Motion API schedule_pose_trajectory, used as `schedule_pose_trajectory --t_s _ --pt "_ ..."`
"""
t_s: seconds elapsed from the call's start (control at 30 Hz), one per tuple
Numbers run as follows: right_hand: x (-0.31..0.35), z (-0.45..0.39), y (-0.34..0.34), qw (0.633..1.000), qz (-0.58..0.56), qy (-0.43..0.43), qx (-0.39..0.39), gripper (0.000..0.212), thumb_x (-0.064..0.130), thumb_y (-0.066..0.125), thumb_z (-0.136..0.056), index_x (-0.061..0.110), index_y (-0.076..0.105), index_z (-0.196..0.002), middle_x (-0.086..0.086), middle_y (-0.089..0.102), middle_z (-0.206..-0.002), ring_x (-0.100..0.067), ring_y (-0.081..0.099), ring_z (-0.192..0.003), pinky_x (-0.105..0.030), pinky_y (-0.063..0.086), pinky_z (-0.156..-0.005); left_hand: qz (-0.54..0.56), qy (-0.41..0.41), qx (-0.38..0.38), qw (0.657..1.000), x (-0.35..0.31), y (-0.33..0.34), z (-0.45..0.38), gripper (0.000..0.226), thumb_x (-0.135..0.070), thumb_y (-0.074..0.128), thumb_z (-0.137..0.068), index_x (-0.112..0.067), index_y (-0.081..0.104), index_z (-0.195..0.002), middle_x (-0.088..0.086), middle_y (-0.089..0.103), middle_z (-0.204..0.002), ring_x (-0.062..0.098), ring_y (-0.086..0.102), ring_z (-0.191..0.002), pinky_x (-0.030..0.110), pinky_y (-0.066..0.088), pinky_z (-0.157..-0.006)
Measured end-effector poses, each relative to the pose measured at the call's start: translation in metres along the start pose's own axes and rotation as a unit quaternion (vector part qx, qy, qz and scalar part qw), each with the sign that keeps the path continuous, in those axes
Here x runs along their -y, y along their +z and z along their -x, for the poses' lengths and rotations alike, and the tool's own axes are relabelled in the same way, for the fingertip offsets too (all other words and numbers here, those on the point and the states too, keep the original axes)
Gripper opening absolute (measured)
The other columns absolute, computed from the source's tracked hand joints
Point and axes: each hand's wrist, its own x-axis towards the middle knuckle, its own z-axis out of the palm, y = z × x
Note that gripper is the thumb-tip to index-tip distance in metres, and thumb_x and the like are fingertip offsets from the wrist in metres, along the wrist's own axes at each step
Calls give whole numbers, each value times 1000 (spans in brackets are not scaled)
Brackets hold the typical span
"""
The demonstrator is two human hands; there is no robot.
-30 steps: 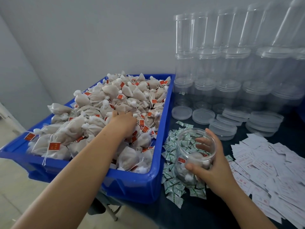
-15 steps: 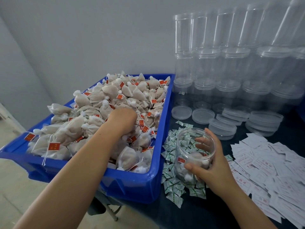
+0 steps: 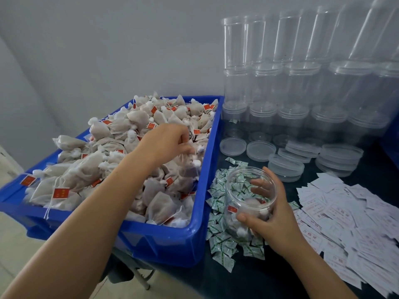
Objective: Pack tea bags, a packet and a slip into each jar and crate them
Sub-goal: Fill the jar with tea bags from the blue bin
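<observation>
Fingers of the left hand [image 3: 166, 141] curl around a tea bag [image 3: 190, 167] lifted just above the heap in the blue crate [image 3: 168, 242]; the right hand [image 3: 272, 214] wraps around a clear jar [image 3: 244, 203] (lidless, a few bags already lying inside), thumb on its near wall; the jar stands on scattered green-and-white packets [image 3: 220, 240] just right of the crate; white slips [image 3: 354, 214] spread to the right of the right hand; stacked empty jars [image 3: 265, 87] and loose lids [image 3: 261, 151] sit beyond it.

Grey wall [image 3: 103, 50] behind; dark tabletop [image 3: 248, 283]; pale floor [image 3: 13, 244] lower left; metal table leg [image 3: 141, 277] below.
</observation>
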Motion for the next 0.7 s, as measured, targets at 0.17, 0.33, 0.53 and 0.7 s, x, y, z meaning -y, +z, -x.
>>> schedule_pose_trajectory --t_s 0.17,0.33,0.53,0.7 --pt "-1 0 0 1000 -3 -3 1 98 50 85 -50 84 25 -120 39 52 -121 14 50 -118 -15 39 -94 37 19 -12 999 -10 -14 0 38 -37 74 -76 -23 43 -61 -7 52 -62 11 48 -59 21 38 -55" --pt "-2 0 1 1000 -5 -4 1 97 50 85 -50 84 26 -119 39 52 -119 14 50 -118 -13 40 -93 123 23 -53 991 -22 -30 2 33 -37 76 -74 -22 50 -63 -2 63 -69 17 59 -68 12 42 -58" --pt "-3 -1 0 1000 -14 -1 2 96 58 81 -47 82 26 -122 38 52 -121 13 50 -119 -11 40 -92 235 51 -79 967 -55 -36 0 29 -40 77 -73 -18 59 -70 0 66 -70 14 58 -63 28 50 -64" --pt "-7 -1 -1 1000 -19 -3 1 99 58 83 -48 79 26 -126 37 52 -122 11 51 -120 -7 43 -87 339 69 -53 937 -81 -23 4 35 -41 77 -67 -10 62 -74 2 69 -69 16 65 -64 26 55 -62"
